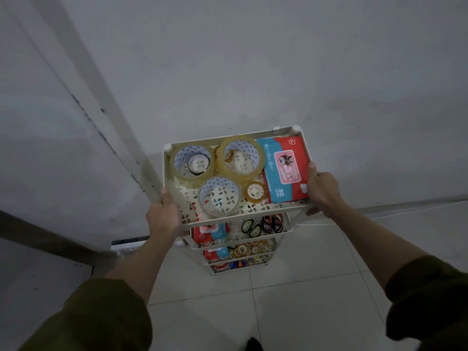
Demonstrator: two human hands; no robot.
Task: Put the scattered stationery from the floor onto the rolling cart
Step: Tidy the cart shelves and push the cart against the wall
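Observation:
A cream rolling cart [283, 208] with perforated shelves stands against the grey wall. My left hand [164, 216] grips the top shelf's front left corner, and my right hand [321, 191] grips its right side near the front corner. On the top shelf lie three big clear tape rolls [240, 158], one small tape roll [255, 191] and a red and blue wipes pack [283, 168]. Lower shelves hold scissors [263, 225], more wipes packs [211, 233], small tape rolls [247, 249] and coloured items I cannot make out.
A grey wall [278, 72] rises right behind the cart, with a pale vertical strip [83, 79] to the left. Light floor tiles [304, 300] spread below and to the right. A dark baseboard edge [50, 239] runs at the lower left.

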